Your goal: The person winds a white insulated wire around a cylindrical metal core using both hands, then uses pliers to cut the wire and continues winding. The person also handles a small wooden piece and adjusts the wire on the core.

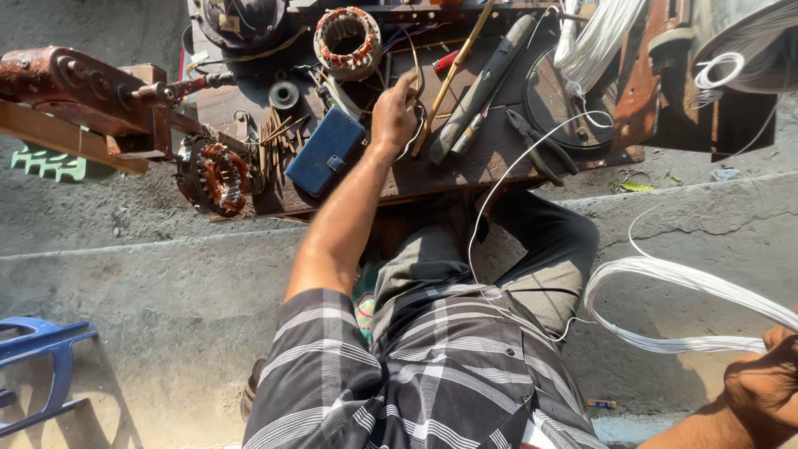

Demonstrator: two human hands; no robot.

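Now, line by line, what you have in hand:

Left hand: your left hand (394, 115) is stretched out over the wooden workbench (465, 170), fingers curled shut round a thin loop of wire (413, 79) just right of the blue wallet case (325, 151).

Right hand: your right hand (763, 384) sits at the lower right edge of view, fingers closed on the bundle of white wire (673, 278), which arcs up from your hand and beside your knee.

Single strand: one white strand (490, 199) runs from the bench down across your lap, well apart from the main bundle.

How the bundle handles: judged light and springy; the many thin strands are likely to fan out and tangle, so hold them gathered where they lie tight together, near your fist, not at the loose arc.

How the strand handles: thin and probably easy to kink; pinch it lightly.

Nearby: a wound stator (347, 37) stands at the bench's far edge, a second stator (219, 175) at its left end, pliers (536, 145) to the right.
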